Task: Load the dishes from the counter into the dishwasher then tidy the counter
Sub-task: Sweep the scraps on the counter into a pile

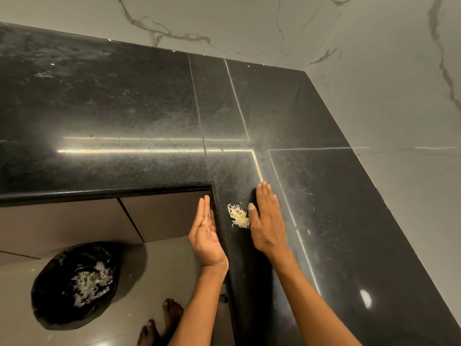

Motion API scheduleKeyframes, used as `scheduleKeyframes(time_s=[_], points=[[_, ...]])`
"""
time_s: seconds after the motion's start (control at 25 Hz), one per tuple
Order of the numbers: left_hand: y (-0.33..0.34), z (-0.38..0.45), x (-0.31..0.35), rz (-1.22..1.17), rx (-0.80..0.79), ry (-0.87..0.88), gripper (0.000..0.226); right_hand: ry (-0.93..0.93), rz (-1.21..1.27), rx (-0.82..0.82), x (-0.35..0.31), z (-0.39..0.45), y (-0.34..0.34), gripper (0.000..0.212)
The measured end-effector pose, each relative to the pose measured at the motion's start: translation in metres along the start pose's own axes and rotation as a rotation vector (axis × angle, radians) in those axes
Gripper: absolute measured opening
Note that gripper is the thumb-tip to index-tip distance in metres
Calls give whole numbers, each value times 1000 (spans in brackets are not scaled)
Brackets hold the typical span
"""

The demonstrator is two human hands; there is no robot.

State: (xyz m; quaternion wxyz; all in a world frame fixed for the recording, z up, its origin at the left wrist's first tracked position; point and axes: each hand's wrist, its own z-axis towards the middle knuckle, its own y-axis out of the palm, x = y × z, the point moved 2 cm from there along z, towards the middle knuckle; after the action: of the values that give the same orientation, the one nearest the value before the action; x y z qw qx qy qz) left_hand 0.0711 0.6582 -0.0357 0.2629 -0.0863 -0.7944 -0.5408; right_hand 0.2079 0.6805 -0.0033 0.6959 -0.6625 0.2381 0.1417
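A small pile of pale food scraps (239,216) lies on the black granite counter (124,116) near its inner corner edge. My right hand (268,221) lies flat on the counter, fingers straight, its thumb side touching the right of the pile. My left hand (205,236) is held palm up, fingers straight, just below and against the counter's edge, left of the scraps. Neither hand holds anything. No dishes or dishwasher are in view.
A bin lined with a black bag (74,285) stands on the floor at lower left, with pale scraps inside. Brown cabinet doors (74,223) sit under the counter. Marble walls (386,83) bound the counter at back and right. My bare feet (159,323) show below.
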Motion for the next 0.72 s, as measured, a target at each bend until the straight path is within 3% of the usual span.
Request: scheduleKeyframes(time_s=[0.16, 0.28, 0.44, 0.56, 0.72], points=[[-3, 3, 2, -56, 61, -65, 64, -142, -95, -56, -23, -31, 18, 65], [-4, 2, 2, -81, 71, -132, 53, -209, -9, -99, -38, -55, 21, 63], [-5, 4, 5, -172, 115, -226, 52, -155, 175, -82, -26, -50, 6, 58], [-10, 5, 6, -238, 140, -248, 54, -66, -17, -54, -4, -40, -5, 63], [-16, 8, 6, -331, 148, -252, 59, -138, -145, -83, -21, -44, 10, 65]])
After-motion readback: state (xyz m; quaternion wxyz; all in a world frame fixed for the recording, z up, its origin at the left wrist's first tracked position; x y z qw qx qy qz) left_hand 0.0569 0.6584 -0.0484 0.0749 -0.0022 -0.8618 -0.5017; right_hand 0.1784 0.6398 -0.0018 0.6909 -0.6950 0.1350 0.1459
